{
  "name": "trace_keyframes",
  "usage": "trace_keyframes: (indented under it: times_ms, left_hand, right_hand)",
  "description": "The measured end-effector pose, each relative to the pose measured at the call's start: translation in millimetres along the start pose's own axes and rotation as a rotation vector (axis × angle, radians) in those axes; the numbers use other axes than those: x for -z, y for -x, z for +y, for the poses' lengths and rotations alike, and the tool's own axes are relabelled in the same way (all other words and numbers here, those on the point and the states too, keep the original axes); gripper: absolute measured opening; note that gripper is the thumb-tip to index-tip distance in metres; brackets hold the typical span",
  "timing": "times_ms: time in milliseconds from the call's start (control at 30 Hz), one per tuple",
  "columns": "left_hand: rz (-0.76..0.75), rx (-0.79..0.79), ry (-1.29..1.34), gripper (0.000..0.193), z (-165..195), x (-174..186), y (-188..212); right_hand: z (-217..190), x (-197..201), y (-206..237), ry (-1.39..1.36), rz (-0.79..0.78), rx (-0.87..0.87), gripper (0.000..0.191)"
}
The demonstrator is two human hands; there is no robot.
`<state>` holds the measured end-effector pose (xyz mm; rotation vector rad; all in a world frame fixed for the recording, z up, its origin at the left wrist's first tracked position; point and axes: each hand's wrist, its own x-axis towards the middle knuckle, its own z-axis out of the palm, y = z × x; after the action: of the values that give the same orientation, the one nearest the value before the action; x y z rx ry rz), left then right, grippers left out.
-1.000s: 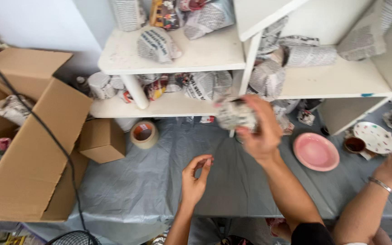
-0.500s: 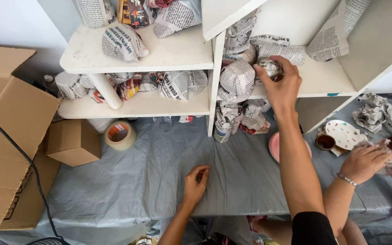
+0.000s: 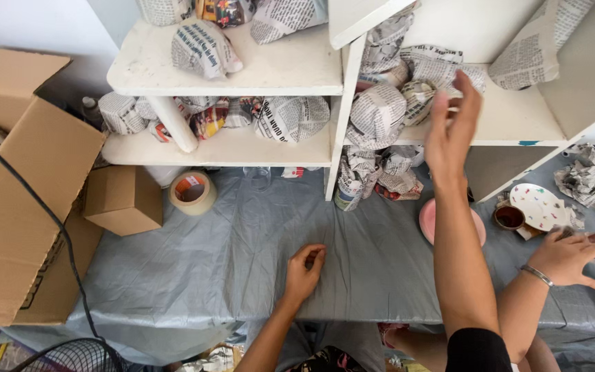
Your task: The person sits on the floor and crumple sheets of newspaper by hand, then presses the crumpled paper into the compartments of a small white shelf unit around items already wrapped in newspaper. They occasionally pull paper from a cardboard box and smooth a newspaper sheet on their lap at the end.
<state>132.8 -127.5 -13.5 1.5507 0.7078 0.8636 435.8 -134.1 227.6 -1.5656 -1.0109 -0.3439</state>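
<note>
The right hand (image 3: 452, 127) is raised at the right shelf (image 3: 511, 120), fingers spread and holding nothing, just beside a small newspaper-wrapped bundle (image 3: 416, 98) that rests near the shelf's left edge against a larger wrapped bundle (image 3: 378, 114). The left hand (image 3: 304, 270) rests on the grey sheet (image 3: 228, 241) near its front edge, fingers loosely curled, holding nothing. The small bundle is judged light but fragile: the paper suggests crockery inside. The paper skin is soft, crumpled and not slippery. Take hold around the middle with the whole palm; do not pinch loose paper folds, which may slip off the contents.
</note>
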Motion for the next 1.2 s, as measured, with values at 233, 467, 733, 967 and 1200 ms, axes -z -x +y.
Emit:
trace_keyframes:
  times_ms: [233,467,733,967,1200]
  left_hand:
    - [0.037,-0.034,0.014,0.015,-12,3,-5]
    - [0.032,0.008,0.202,0.016,-37,12,-6]
    - [0.014,0.012,0.360,0.019,-50,19,-11]
    - [-0.011,0.098,0.320,0.018,-35,21,-7]
    - [-0.008,0.089,0.393,0.021,-35,17,-5]
  right_hand:
    - [-38,-33,48,0.167,-0.028,0.437,0.028]
    - [-89,-69,78,0.201,0.056,0.452,0.027]
    - [-201,-178,33,0.035,-0.105,0.608,0.049]
    - [-230,-241,-17,0.244,-0.370,0.422,0.060]
    - [-206,-151,33,-0.130,-0.296,0.645,0.058]
